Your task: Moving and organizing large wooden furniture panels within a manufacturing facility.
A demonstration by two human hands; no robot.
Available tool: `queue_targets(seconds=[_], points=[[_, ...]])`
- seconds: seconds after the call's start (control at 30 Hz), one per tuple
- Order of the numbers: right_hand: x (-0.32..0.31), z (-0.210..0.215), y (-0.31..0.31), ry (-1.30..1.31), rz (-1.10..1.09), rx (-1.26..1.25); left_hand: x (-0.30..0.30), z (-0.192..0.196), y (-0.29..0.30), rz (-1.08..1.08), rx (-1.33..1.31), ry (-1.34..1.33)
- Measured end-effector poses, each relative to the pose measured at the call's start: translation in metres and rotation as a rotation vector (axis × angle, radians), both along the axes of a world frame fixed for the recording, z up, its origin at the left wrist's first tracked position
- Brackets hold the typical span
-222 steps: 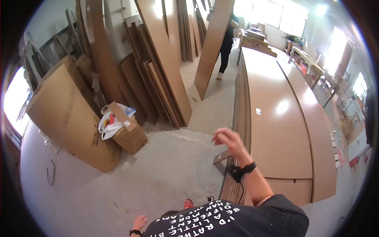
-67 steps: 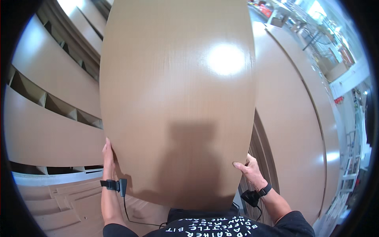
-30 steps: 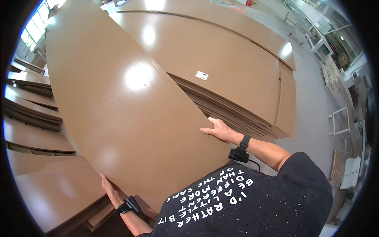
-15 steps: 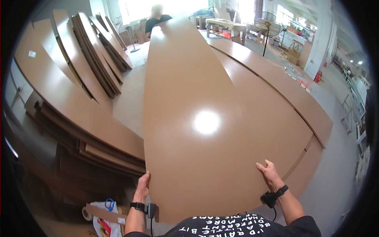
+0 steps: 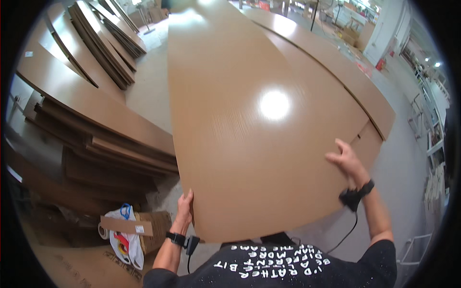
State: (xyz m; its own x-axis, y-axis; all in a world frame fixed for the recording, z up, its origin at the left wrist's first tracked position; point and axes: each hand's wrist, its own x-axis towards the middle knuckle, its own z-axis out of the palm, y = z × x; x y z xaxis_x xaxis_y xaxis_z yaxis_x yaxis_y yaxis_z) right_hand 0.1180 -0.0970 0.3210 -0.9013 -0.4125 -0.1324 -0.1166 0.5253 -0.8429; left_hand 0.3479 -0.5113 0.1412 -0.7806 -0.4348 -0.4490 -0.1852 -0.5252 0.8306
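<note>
A large, smooth brown panel (image 5: 240, 158) stretches lengthwise away from me, its near end close to my body. My left hand (image 5: 185, 207) is closed on its left edge near the front corner, thumb on the outer side and other fingers partly hidden. At the panel's right edge is my right hand (image 5: 348, 161), slightly blurred, with thumb and forefinger spread apart over the surface; its remaining fingers are hidden. Below and to the right of the large panel lie more brown panels (image 5: 360, 98). Each wrist carries a black strapped device (image 5: 353, 197) with a cable.
Stacks of brown panels (image 5: 103, 43) lean at the far left, and more lie piled (image 5: 125, 125) beside me. A white plastic bag (image 5: 128, 247) with tape rolls sits by cardboard at lower left. A red fire extinguisher (image 5: 381, 64) stands by a white pillar at the far right.
My view has tipped downward, and the other person at the far end is almost out of frame. My right hand has moved farther forward along the panel's right edge; the left still holds its edge.
</note>
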Motion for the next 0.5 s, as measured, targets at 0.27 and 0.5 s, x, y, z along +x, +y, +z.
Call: queue_targets(seconds=[0.27, 0.5], points=[[0.003, 0.03, 0.114, -0.374, 0.115, -0.279, -0.005, 0.063, 0.082, 0.024, -0.022, -0.06], [-0.01, -0.016, 0.196, -0.348, 0.131, -0.196, 0.007, 0.095, 0.167, 0.044, -0.179, -0.11]])
